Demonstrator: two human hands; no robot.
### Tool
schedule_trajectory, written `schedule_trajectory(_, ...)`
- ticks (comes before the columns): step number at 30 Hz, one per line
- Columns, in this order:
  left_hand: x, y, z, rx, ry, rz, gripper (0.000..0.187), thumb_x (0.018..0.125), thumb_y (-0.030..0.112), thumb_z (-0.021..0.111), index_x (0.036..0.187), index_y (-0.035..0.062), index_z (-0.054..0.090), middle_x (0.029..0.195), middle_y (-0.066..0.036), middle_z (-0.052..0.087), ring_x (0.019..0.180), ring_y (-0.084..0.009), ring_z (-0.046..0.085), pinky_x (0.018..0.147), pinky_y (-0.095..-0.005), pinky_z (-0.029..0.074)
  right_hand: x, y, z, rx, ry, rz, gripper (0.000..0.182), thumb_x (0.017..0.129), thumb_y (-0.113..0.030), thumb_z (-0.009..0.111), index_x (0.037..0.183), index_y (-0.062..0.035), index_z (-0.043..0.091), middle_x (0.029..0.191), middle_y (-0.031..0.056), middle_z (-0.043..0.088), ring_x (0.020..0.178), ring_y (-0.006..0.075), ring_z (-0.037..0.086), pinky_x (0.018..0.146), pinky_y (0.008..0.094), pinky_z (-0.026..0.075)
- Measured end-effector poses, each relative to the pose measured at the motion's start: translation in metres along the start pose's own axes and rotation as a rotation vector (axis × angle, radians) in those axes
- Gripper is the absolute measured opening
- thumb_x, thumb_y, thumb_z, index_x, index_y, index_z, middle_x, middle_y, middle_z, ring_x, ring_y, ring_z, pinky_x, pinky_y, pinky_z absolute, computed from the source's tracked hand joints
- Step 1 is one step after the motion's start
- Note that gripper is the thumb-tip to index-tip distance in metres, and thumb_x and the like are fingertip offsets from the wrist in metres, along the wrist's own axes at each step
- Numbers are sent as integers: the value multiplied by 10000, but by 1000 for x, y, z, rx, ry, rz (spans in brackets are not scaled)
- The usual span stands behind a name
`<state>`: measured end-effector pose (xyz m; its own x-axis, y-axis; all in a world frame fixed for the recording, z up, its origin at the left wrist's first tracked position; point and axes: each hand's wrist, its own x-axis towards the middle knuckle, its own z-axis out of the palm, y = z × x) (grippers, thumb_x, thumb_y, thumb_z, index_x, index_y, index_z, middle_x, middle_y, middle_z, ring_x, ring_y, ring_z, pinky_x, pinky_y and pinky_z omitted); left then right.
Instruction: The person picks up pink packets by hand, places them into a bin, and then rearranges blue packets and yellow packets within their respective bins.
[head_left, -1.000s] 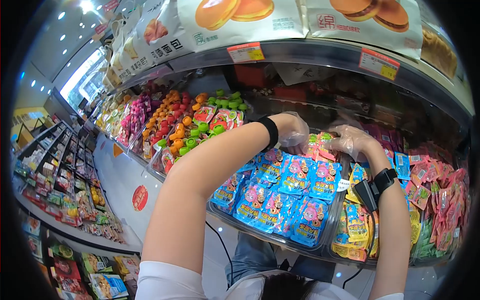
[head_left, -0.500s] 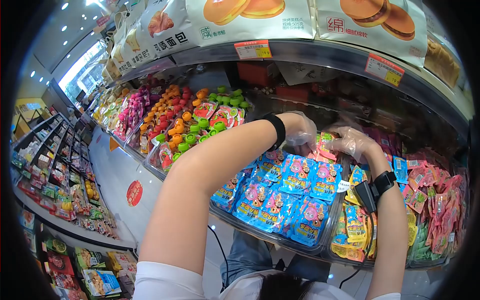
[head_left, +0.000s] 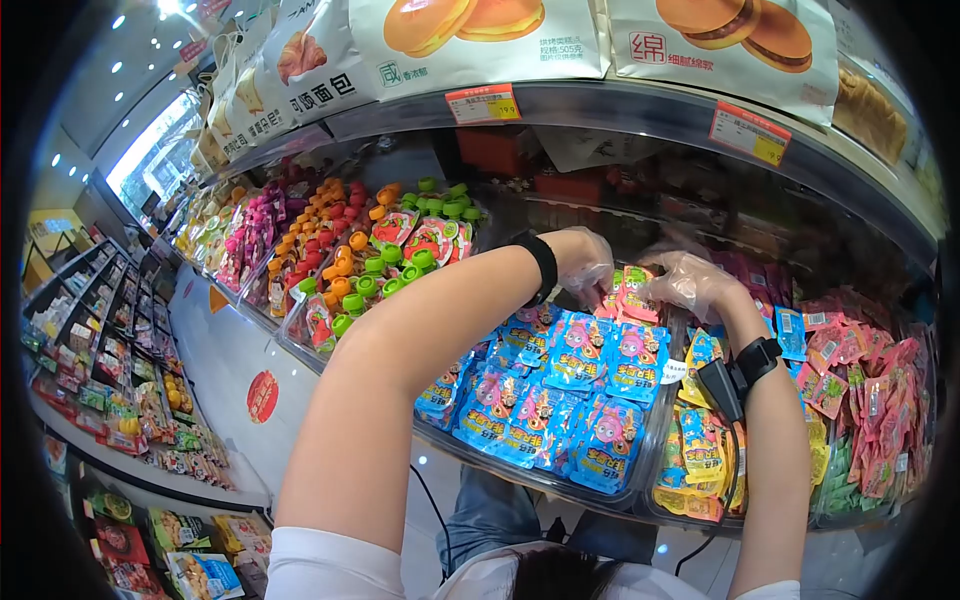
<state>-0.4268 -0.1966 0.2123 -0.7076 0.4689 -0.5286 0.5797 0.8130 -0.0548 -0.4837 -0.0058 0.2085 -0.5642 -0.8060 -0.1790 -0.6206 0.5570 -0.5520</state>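
Both hands wear clear plastic gloves and meet at the back of a tray of blue snack packets [head_left: 582, 352]. A few pink snack packets [head_left: 630, 293] stand between them, behind the blue rows. My left hand [head_left: 590, 268] is closed with its curled fingers at the left edge of the pink packets. From the other side, my right hand [head_left: 690, 280] pinches their right edge. The fingertips of both hands are partly hidden. The blue packets lie in neat overlapping rows, printed with a pink cartoon figure.
To the right are yellow packets [head_left: 702, 445] and a heap of pink packets [head_left: 875, 400]. Pouches with green and orange caps [head_left: 375, 265] fill the trays at left. A shelf edge with price tags [head_left: 483, 103] and bread bags [head_left: 480, 45] overhangs the hands.
The view has shifted slightly, so the display sits a little further left. Both hands stay at the pink packets, with only small finger movement.
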Motion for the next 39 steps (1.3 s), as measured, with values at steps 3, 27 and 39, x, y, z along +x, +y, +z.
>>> schedule_trajectory(3,6,-16,11,-102,1,111,287,730,173,709,1002,117,641,981,-75,663,913,-263,626,743,-362,492,-4,-4,-1,20,5,28,673,686,-386,680,1243,-48,513,1082,167,624,941,254,615,859,323,456)
schedule_trajectory(27,7,0,-3,-160,-90,81,162,774,159,617,925,100,621,902,-60,653,828,-197,598,728,-336,457,-11,-5,-10,-74,-99,-109,649,707,-437,611,1200,-22,526,1127,176,590,1000,266,578,851,320,431)
schedule_trajectory(39,-2,-7,9,-1490,-159,-560,363,875,229,581,1104,-52,559,1120,-181,594,1049,-249,571,948,-349,430,21,31,14,-245,108,-582,142,713,-146,612,781,-24,641,873,136,627,861,304,596,746,363,467)
